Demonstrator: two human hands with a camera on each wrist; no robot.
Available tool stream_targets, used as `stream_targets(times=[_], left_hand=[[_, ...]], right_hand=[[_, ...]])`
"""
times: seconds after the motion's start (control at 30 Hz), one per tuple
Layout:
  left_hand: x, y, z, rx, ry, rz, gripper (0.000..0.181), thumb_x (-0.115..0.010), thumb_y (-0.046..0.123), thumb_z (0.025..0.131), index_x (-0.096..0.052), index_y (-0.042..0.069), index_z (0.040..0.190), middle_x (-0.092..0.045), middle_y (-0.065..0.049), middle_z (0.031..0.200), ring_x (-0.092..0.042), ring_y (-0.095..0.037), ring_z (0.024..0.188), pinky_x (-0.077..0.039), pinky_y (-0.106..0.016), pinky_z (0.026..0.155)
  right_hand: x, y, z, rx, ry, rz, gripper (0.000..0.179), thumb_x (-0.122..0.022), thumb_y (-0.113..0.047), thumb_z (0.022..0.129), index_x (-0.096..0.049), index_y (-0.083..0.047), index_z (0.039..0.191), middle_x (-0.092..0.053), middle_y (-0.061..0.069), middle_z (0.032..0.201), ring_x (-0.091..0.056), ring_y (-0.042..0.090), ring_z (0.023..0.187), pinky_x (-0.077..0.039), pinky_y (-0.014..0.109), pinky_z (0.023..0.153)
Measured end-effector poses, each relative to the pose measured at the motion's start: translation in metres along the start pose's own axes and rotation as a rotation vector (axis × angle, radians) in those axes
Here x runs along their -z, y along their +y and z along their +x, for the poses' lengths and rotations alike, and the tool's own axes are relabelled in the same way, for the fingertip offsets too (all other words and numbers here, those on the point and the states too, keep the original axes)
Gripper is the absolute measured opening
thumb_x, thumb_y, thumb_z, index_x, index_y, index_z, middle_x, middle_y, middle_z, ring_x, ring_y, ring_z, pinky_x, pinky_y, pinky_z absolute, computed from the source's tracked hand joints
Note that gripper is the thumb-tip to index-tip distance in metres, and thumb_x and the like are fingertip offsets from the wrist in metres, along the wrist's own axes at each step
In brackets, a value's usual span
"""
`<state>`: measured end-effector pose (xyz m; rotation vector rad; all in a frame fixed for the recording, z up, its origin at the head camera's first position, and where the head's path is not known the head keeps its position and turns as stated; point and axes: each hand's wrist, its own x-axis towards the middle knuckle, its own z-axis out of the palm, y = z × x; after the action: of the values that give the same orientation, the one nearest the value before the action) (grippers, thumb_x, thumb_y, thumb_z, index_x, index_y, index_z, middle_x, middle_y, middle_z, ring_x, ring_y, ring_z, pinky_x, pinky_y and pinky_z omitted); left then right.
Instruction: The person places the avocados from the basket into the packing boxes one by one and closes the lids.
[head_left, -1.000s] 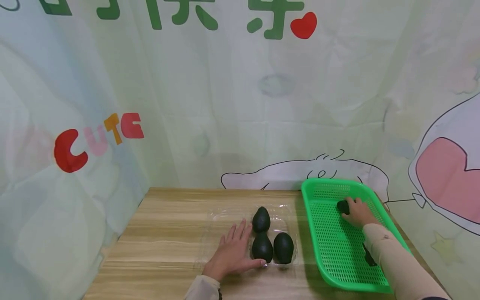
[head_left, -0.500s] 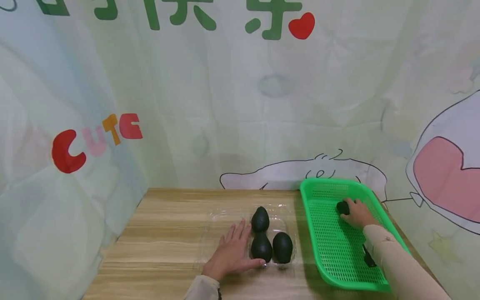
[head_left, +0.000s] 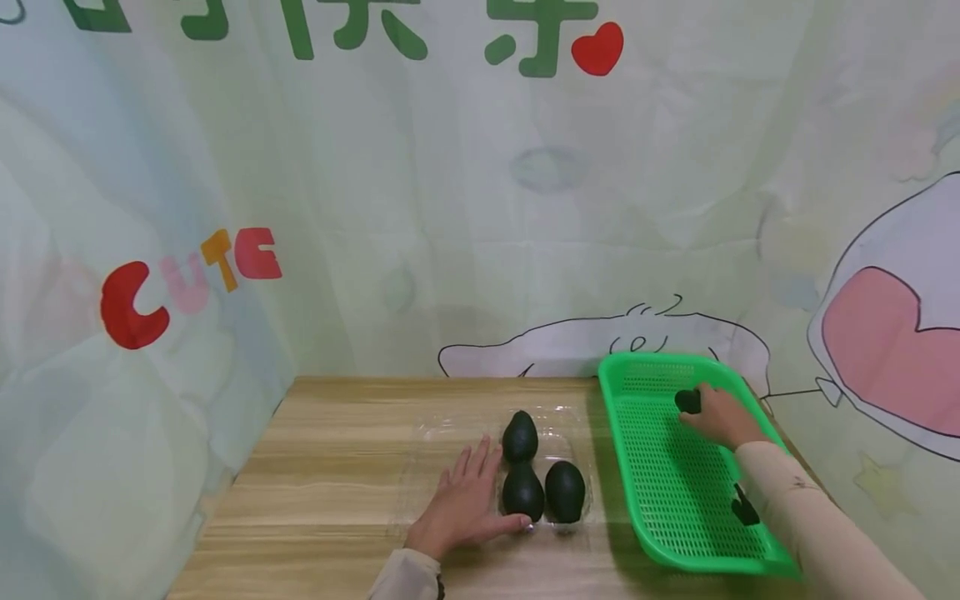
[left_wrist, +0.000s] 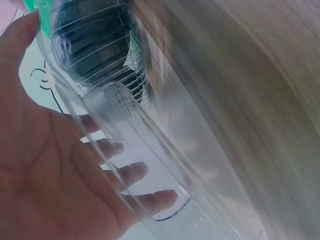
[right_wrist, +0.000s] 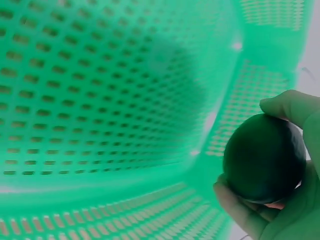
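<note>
My right hand [head_left: 723,417] grips a dark avocado [right_wrist: 265,159] between thumb and fingers, inside the far part of a green perforated plastic basket [head_left: 621,467]. The right wrist view shows it held over the basket's slotted floor. My left hand [head_left: 465,500] rests with spread fingers on a clear plastic clamshell container [head_left: 420,433], its fingers showing through the plastic in the left wrist view. In the container's right half lie three dark avocados: one at the back [head_left: 521,437], one in front of it [head_left: 523,493] and one at the right [head_left: 565,492].
Container and basket stand on a wood-grain table [head_left: 315,467], the basket at its right edge. A printed cloth backdrop [head_left: 450,208] rises behind the table and along its sides. A small black piece [head_left: 745,505] shows beneath the right sleeve.
My right hand has lifted slightly with the avocado, and the forearm has shifted a little to the right. The left hand and the avocados in the container stay put.
</note>
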<state>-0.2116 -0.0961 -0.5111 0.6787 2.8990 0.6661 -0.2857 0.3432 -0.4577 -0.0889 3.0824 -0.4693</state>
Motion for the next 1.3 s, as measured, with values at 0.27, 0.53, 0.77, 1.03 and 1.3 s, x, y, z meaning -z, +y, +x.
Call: stream_targets(times=[0.27,0.53,0.77,1.03,1.3], left_hand=[[-0.001,-0.001,0.000,-0.002,0.008,-0.010,0.117,-0.064,0.079,0.078,-0.026,0.006,0.160,-0.016,-0.020,0.168,-0.021,-0.051,0.150,-0.027,-0.077,0.108],[-0.001,0.000,0.000,-0.002,0.017,-0.014,0.117,-0.064,0.080,0.078,-0.026,0.005,0.160,-0.016,-0.020,0.168,-0.022,-0.051,0.149,-0.025,-0.078,0.109],[-0.001,-0.001,0.000,0.005,0.008,-0.010,0.118,-0.062,0.081,0.078,-0.026,0.005,0.160,-0.016,-0.019,0.169,-0.021,-0.049,0.150,-0.026,-0.077,0.109],[-0.002,-0.002,0.001,0.005,0.005,-0.011,0.118,-0.063,0.081,0.078,-0.026,0.005,0.161,-0.016,-0.019,0.169,-0.021,-0.049,0.150,-0.026,-0.077,0.109],[-0.002,-0.002,0.000,0.012,0.000,-0.021,0.118,-0.063,0.081,0.077,-0.026,0.007,0.161,-0.015,-0.017,0.169,-0.020,-0.049,0.151,-0.026,-0.077,0.110]], right_hand=[[0.021,-0.028,-0.017,0.000,0.045,0.001,0.076,-0.064,-0.032,0.095,-0.035,0.023,0.138,-0.056,0.043,0.120,-0.061,0.053,0.104,-0.053,0.061,0.081],[0.032,-0.063,-0.033,0.040,0.128,-0.059,0.074,-0.065,-0.032,0.094,-0.039,0.022,0.137,-0.058,0.041,0.116,-0.062,0.051,0.101,-0.053,0.060,0.080],[0.029,-0.100,-0.045,0.061,0.197,-0.043,0.069,-0.066,-0.031,0.093,-0.042,0.019,0.135,-0.060,0.038,0.111,-0.064,0.046,0.091,-0.055,0.058,0.072],[0.016,-0.146,-0.052,0.083,0.282,-0.021,0.062,-0.070,-0.027,0.092,-0.048,0.018,0.129,-0.053,0.040,0.114,-0.062,0.041,0.080,-0.056,0.054,0.065],[-0.005,-0.183,-0.050,0.086,0.282,0.005,0.062,-0.073,-0.030,0.090,-0.052,0.015,0.129,-0.056,0.034,0.114,-0.064,0.038,0.083,-0.058,0.051,0.070]])
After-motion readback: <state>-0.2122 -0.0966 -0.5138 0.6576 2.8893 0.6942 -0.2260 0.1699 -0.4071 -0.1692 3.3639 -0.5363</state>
